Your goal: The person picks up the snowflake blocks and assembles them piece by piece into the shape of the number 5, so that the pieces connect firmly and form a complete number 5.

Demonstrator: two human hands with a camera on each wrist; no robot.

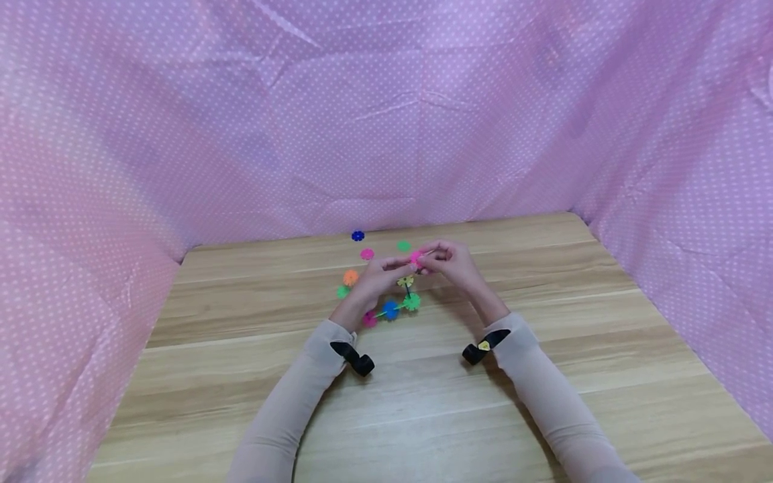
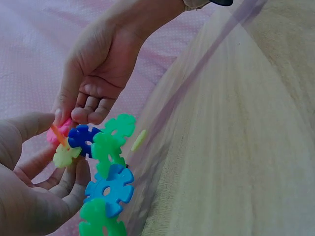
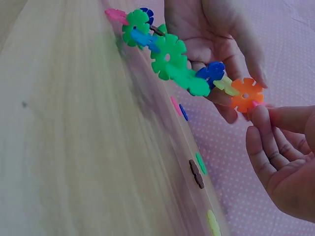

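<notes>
Left hand (image 1: pixel 380 276), nearly closed, pinches one orange flower (image 3: pixel 245 91); right hand (image 1: pixel 454 263), nearly closed, pinches one pink flower (image 1: pixel 417 257). Past hands: one blue flower (image 1: pixel 358 236), one green flower (image 1: pixel 403 246).

"What does the right hand (image 2: pixel 93 73) pinch?"
"A pink, flower-shaped plastic disc (image 2: pixel 65 127), at one end of the multicoloured plastic flower chain (image 2: pixel 102 142) the left hand (image 2: pixel 24 182) grips."
"And the worktop (image 2: pixel 221 123)?"
"A yellow-green plastic disc (image 2: pixel 139 140), near its edge."
</notes>
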